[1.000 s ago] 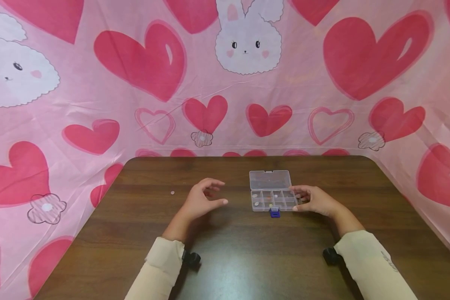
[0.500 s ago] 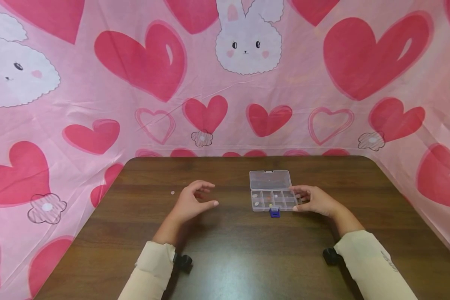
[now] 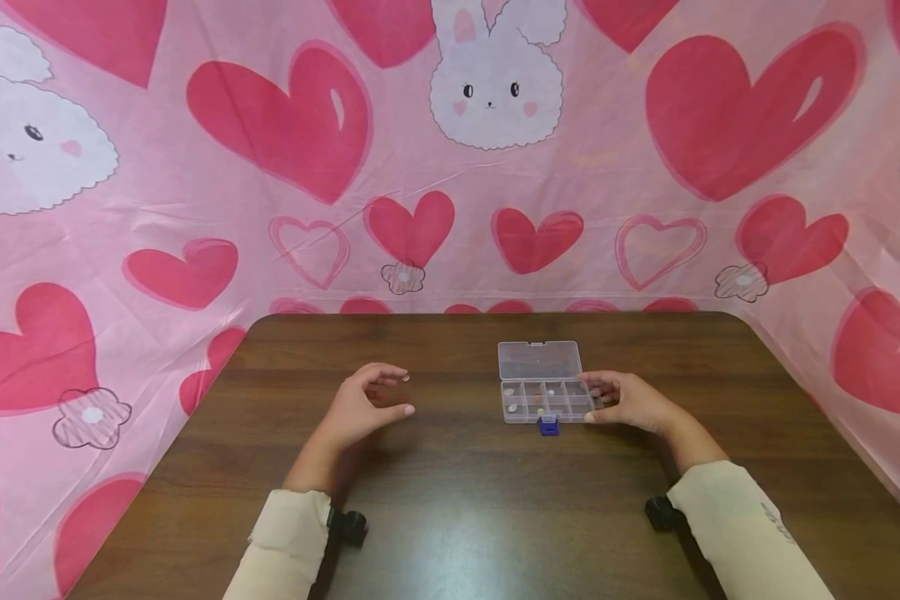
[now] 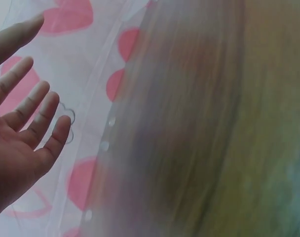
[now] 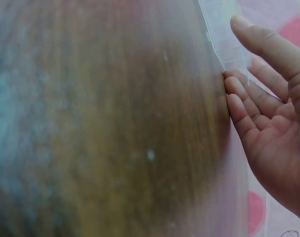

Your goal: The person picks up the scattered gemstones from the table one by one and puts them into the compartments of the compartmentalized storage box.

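Observation:
Right of centre in the head view, a clear plastic compartment box stands with its lid raised at the back. A blue latch hangs at its front. Several small pale discs and a yellow piece lie in its compartments. My right hand holds the box's right end between thumb and fingers; the right wrist view shows those fingers at the box. My left hand hovers over the table to the left, thumb and fingers apart. A tiny pale spot shows at its fingertip. Its palm looks bare in the left wrist view.
Both hands work over a dark brown wooden table. A pink cloth with hearts and rabbits hangs behind and around it. Black wrist cameras sit at the beige sleeves.
My left hand has moved left, away from the box, with its fingers still apart. The small pale disc on the table at left is now hidden. My right hand and the box have stayed still.

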{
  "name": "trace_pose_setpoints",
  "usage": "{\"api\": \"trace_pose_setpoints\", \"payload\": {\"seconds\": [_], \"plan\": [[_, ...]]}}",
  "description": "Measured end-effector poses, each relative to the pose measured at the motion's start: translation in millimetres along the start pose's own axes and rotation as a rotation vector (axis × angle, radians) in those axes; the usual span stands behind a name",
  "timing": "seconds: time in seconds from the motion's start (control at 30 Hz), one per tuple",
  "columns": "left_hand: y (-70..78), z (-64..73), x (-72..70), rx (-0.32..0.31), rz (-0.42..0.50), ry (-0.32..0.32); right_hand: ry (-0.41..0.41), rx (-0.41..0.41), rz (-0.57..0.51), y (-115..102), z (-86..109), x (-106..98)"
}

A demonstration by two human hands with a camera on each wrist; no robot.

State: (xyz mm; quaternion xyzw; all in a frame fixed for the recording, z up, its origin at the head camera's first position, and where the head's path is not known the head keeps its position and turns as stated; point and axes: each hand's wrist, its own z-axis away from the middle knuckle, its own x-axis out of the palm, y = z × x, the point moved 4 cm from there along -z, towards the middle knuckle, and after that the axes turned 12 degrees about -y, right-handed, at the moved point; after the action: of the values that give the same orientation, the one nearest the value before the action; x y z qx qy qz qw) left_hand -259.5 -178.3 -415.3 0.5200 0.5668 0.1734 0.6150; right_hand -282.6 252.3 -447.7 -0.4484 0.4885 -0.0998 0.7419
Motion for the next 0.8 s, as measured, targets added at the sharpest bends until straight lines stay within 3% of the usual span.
{"api": "trace_pose_setpoints", "payload": {"seconds": [0.07, 0.17, 0.4, 0.67, 0.8], "plan": [[8.1, 3.6, -3.8, 0.000, -0.002, 0.001, 0.002, 0.004, 0.001, -0.1, 0.4, 0.1], [6.4, 6.8, -10.0, 0.001, -0.013, 0.004, 0.003, 0.008, -0.001, -0.6, 0.7, 0.3], [-13.2, 12.2, -22.8, -0.011, -0.014, -0.019, -0.001, 0.010, -0.005, -1.7, 0.3, 0.6], [-23.1, 17.2, -36.0, -0.040, -0.051, -0.001, -0.002, 0.005, -0.010, -0.4, -0.2, 0.3], [-21.1, 19.8, -42.1, -0.057, -0.071, 0.011, 0.000, 0.002, -0.015, 0.2, -0.1, 0.4]]}}
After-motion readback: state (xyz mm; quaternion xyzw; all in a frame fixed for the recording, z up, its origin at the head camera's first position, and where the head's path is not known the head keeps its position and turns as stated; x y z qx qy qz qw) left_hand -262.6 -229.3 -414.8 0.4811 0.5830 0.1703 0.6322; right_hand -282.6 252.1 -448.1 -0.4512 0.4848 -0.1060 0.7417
